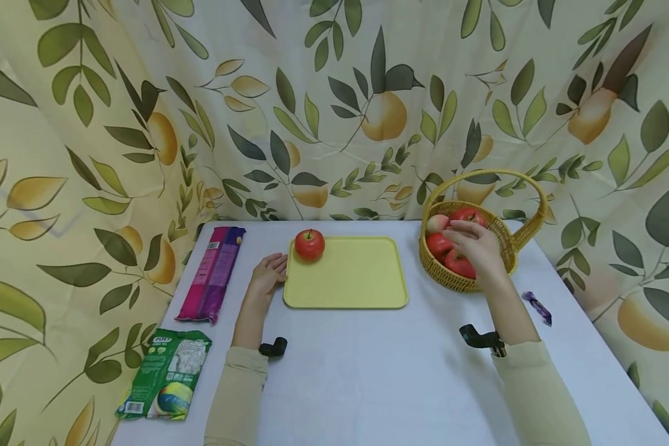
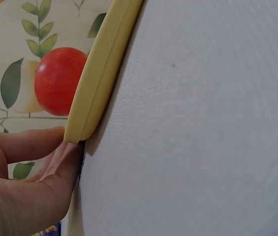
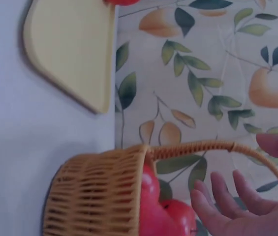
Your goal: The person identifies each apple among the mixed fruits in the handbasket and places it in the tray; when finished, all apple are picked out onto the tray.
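A yellow rectangular tray lies on the table with one red apple at its back left corner. My left hand rests at the tray's left edge, its fingers relaxed. Close up in the left wrist view, that hand's fingertips are right at the tray's rim. To the right stands a woven basket with a tall handle, holding several red apples. Above its opening is my right hand, fingers spread and loosely bent. Nothing shows between them in the right wrist view.
A pink and purple packet lies at the table's back left, with a green packet nearer the front. Right of the basket is a small purple wrapped candy. A leaf-patterned curtain stands behind the table.
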Demonstrator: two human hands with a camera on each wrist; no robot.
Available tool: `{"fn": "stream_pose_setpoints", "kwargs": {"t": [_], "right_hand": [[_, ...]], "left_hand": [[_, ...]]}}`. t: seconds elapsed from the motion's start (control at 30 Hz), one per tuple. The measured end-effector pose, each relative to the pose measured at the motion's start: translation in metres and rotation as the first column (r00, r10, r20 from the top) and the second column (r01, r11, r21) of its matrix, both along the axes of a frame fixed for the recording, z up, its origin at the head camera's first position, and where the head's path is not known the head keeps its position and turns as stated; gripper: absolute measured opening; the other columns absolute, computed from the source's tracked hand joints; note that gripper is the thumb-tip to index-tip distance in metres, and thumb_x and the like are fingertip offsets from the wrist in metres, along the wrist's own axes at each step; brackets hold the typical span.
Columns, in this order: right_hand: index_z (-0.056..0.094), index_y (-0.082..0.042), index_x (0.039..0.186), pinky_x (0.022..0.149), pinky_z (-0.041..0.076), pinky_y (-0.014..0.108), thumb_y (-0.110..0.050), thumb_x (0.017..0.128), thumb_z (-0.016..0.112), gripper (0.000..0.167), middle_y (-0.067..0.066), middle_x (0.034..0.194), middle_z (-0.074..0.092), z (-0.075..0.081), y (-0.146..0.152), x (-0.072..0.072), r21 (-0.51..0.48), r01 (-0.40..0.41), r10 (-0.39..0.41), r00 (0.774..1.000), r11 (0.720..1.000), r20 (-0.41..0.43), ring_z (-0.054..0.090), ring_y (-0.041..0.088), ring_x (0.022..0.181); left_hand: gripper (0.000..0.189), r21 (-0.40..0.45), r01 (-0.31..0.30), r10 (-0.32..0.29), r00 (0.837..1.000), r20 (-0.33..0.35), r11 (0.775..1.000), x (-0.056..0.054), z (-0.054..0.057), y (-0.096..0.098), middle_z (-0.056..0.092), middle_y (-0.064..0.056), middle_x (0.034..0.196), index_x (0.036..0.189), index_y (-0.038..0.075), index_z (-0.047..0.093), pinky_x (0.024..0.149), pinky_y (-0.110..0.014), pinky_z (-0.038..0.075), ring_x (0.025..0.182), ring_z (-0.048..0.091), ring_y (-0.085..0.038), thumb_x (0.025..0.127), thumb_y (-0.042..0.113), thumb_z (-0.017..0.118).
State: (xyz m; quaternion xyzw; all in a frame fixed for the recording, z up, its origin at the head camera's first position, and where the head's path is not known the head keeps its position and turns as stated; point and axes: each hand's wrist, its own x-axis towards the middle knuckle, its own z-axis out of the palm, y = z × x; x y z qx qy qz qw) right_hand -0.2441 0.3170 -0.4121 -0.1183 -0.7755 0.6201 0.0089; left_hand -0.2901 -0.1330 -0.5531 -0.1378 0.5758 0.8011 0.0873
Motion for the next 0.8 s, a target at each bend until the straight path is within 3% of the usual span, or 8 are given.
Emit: {"fn": "stream_pose_setpoints", "kwargs": {"t": [0.1, 0.2, 0.33, 0.47, 0.57, 0.67, 0.8], "right_hand": [[0.049, -0.005, 0.152, 0.090, 0.056, 0.022, -0.035, 0.099, 0.072, 0.065, -0.011, 0.115, 0.060, -0.005, 0.006, 0.003, 0.090, 0.040, -0.040, 0.999, 0.995, 0.001, 0.060, 0.005, 0.101], [0.049, -0.006, 0.153, 0.102, 0.052, 0.033, -0.038, 0.098, 0.071, 0.068, -0.004, 0.125, 0.060, -0.009, 0.012, 0.004, 0.156, 0.076, -0.078, 0.997, 0.985, 0.005, 0.056, 0.013, 0.114], [0.049, -0.007, 0.154, 0.114, 0.043, 0.048, -0.041, 0.098, 0.071, 0.069, 0.010, 0.142, 0.055, -0.014, 0.021, 0.005, 0.213, 0.101, -0.108, 0.994, 0.972, 0.022, 0.046, 0.027, 0.135], [0.045, -0.008, 0.156, 0.120, 0.038, 0.053, -0.042, 0.099, 0.069, 0.071, 0.015, 0.149, 0.051, -0.019, 0.030, 0.007, 0.229, 0.118, -0.135, 0.989, 0.966, 0.059, 0.042, 0.034, 0.143], [0.042, -0.006, 0.158, 0.120, 0.039, 0.053, -0.041, 0.100, 0.068, 0.073, 0.019, 0.153, 0.048, -0.024, 0.036, 0.009, 0.229, 0.121, -0.144, 0.986, 0.966, 0.086, 0.044, 0.036, 0.142], [0.040, -0.003, 0.158, 0.112, 0.049, 0.044, -0.040, 0.101, 0.066, 0.073, 0.023, 0.155, 0.047, -0.029, 0.041, 0.012, 0.247, 0.111, -0.141, 0.984, 0.963, 0.110, 0.048, 0.035, 0.137], [0.038, 0.000, 0.158, 0.088, 0.058, 0.022, -0.039, 0.102, 0.065, 0.074, 0.028, 0.152, 0.049, -0.032, 0.046, 0.015, 0.292, 0.072, -0.107, 0.988, 0.954, 0.107, 0.054, 0.034, 0.129]], "left_hand": [[0.079, -0.002, 0.001, -0.001, 1.000, -0.002, 1.000, 0.000, 0.000, -0.001, 0.043, -0.025, 0.159, 0.156, -0.005, 0.035, 0.120, -0.036, 0.039, 0.149, 0.042, -0.033, 0.084, -0.033, 0.045], [0.078, -0.001, -0.004, 0.004, 1.000, -0.008, 1.000, 0.000, 0.000, -0.002, 0.043, -0.026, 0.159, 0.156, -0.005, 0.035, 0.120, -0.036, 0.039, 0.149, 0.042, -0.033, 0.084, -0.033, 0.045], [0.078, 0.004, 0.001, -0.001, 1.000, -0.014, 1.000, -0.001, -0.001, -0.002, 0.041, -0.027, 0.159, 0.156, -0.007, 0.034, 0.120, -0.038, 0.039, 0.149, 0.041, -0.035, 0.083, -0.033, 0.044], [0.079, 0.007, 0.011, -0.011, 1.000, -0.012, 1.000, 0.000, 0.000, -0.002, 0.041, -0.027, 0.160, 0.157, -0.007, 0.033, 0.120, -0.038, 0.039, 0.149, 0.041, -0.034, 0.083, -0.034, 0.044], [0.080, 0.012, 0.010, -0.010, 1.000, -0.004, 1.000, 0.000, 0.000, -0.001, 0.042, -0.025, 0.159, 0.157, -0.006, 0.034, 0.120, -0.037, 0.039, 0.149, 0.041, -0.033, 0.083, -0.033, 0.045], [0.080, 0.016, 0.014, -0.014, 1.000, 0.003, 1.000, 0.000, 0.000, -0.002, 0.042, -0.024, 0.160, 0.157, -0.005, 0.034, 0.120, -0.037, 0.039, 0.149, 0.041, -0.032, 0.083, -0.033, 0.045], [0.079, 0.009, 0.013, -0.013, 1.000, 0.008, 1.000, 0.000, 0.000, -0.003, 0.043, -0.023, 0.160, 0.157, -0.004, 0.035, 0.120, -0.037, 0.039, 0.149, 0.042, -0.031, 0.084, -0.032, 0.047]]}}
